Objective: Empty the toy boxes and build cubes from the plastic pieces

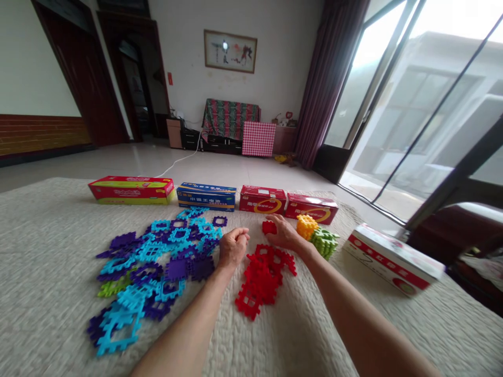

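My right hand (283, 232) is closed on a small red interlocking plastic tile (269, 227), its fingers bent over the tile's far right side. Left of it, my left hand (233, 247) hovers with curled fingers, and no tile shows in it. Between my forearms lies a loose pile of red notched tiles (264, 280), some with window-like openings. Just right of my right hand are a yellow stack of tiles (307, 226) and a green stack (324, 242). A wide heap of blue and purple tiles (157, 262) spreads to the left, with a lime-green tile (115, 285) among them.
Across the back stand a red and yellow-green box (131, 190), a blue box (206, 197) and two red boxes (262, 200). A white and red carton (393, 259) stands at the right. Everything rests on a quilted beige cover (51, 225).
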A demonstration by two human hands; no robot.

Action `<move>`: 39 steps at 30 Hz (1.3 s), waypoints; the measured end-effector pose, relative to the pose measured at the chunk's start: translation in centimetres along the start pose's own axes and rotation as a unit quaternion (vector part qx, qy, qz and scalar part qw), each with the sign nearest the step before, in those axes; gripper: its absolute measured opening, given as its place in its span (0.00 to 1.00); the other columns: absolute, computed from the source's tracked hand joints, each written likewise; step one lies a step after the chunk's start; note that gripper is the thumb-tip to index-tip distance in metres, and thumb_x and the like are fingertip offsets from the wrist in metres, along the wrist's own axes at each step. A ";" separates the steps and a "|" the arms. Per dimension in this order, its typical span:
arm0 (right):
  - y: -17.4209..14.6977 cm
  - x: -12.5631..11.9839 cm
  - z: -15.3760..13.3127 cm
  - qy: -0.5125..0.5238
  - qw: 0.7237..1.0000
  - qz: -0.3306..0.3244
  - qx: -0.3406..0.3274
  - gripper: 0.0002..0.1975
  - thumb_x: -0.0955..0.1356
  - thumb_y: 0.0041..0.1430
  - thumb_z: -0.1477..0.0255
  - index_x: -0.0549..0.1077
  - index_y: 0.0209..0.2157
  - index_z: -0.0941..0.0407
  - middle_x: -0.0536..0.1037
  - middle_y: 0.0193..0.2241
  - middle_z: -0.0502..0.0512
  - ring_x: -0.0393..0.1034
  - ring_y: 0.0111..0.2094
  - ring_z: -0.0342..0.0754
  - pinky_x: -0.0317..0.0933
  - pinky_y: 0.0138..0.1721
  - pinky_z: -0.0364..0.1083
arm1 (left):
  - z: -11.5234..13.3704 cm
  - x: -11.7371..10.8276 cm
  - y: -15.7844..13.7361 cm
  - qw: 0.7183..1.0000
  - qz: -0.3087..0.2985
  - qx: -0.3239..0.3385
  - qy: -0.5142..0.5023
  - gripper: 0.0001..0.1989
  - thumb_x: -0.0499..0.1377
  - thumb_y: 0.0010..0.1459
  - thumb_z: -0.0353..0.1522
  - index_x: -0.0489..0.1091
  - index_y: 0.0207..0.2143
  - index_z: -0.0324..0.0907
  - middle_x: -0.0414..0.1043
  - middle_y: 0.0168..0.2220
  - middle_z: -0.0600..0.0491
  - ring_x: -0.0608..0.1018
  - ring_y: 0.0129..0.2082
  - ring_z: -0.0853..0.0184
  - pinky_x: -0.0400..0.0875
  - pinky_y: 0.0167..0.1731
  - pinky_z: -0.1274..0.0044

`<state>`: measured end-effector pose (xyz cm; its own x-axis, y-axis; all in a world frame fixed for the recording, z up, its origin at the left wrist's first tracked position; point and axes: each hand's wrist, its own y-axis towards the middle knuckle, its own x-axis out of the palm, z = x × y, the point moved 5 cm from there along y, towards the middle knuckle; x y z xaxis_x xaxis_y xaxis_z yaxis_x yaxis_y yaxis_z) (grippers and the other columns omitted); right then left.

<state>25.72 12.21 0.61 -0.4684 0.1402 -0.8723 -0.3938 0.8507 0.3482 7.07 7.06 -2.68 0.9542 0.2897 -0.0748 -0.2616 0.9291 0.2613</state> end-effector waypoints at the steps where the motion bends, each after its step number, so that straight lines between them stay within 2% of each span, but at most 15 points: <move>1: 0.2 0.1 -0.1 -0.006 1.000 -0.017 -0.002 0.33 0.68 0.44 0.78 0.65 0.56 0.59 0.67 0.55 0.67 0.66 0.54 0.57 0.61 0.55 0.55 | 0.0 0.0 0.0 1.000 0.000 0.002 0.002 0.12 0.55 0.47 0.28 0.78 0.32 0.40 0.77 0.26 0.52 0.75 0.25 0.67 0.69 0.28 0.77; 8: 2.6 0.6 -0.3 -0.052 0.992 -0.119 -0.006 0.35 0.69 0.39 0.82 0.67 0.54 0.59 0.74 0.49 0.65 0.69 0.50 0.57 0.65 0.50 0.53 | 0.0 0.0 0.1 1.000 -0.012 0.003 0.013 0.13 0.54 0.48 0.27 0.78 0.33 0.41 0.78 0.28 0.51 0.76 0.27 0.66 0.70 0.31 0.75; 15: 3.4 0.2 -1.3 -0.099 0.982 -0.158 -0.021 0.19 0.71 0.39 0.80 0.74 0.38 0.55 0.77 0.37 0.58 0.71 0.38 0.52 0.65 0.38 0.48 | -0.2 0.1 0.2 1.000 -0.011 0.002 0.008 0.12 0.55 0.48 0.27 0.77 0.32 0.43 0.78 0.27 0.53 0.77 0.27 0.65 0.70 0.31 0.76; 20: 2.0 -1.2 -1.6 -0.133 0.972 -0.192 -0.018 0.15 0.71 0.40 0.77 0.73 0.35 0.56 0.76 0.33 0.56 0.69 0.31 0.49 0.61 0.31 0.45 | -0.3 0.1 0.2 1.000 -0.008 0.002 0.006 0.12 0.56 0.47 0.28 0.78 0.31 0.43 0.78 0.27 0.53 0.77 0.28 0.65 0.71 0.32 0.76; 27: -0.3 -3.0 -1.9 -0.177 0.963 -0.204 -0.009 0.14 0.70 0.42 0.75 0.72 0.35 0.57 0.74 0.35 0.58 0.67 0.34 0.49 0.60 0.32 0.45 | -0.2 0.1 0.1 1.000 -0.015 0.006 0.007 0.12 0.55 0.47 0.28 0.78 0.31 0.42 0.78 0.27 0.52 0.78 0.28 0.65 0.71 0.33 0.76; 32: -1.0 -2.9 -1.5 -0.187 0.962 -0.201 0.005 0.11 0.70 0.42 0.76 0.72 0.33 0.57 0.73 0.33 0.57 0.66 0.31 0.47 0.58 0.31 0.44 | -0.3 0.2 0.1 1.000 -0.017 0.007 0.002 0.12 0.55 0.47 0.29 0.78 0.31 0.42 0.78 0.27 0.51 0.77 0.27 0.65 0.70 0.31 0.76; 39: -0.9 -2.5 -0.9 -0.181 0.963 -0.200 0.017 0.12 0.70 0.42 0.76 0.72 0.33 0.57 0.73 0.35 0.57 0.66 0.32 0.46 0.59 0.32 0.42 | -0.2 0.2 0.0 1.000 -0.011 0.004 0.004 0.12 0.55 0.47 0.29 0.78 0.31 0.42 0.78 0.27 0.52 0.76 0.24 0.66 0.68 0.29 0.77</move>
<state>26.50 10.64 2.79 0.0250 -0.0400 -0.9989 -0.4571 0.8882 -0.0470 7.20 7.16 -2.85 0.9586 0.2704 -0.0891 -0.2386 0.9337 0.2668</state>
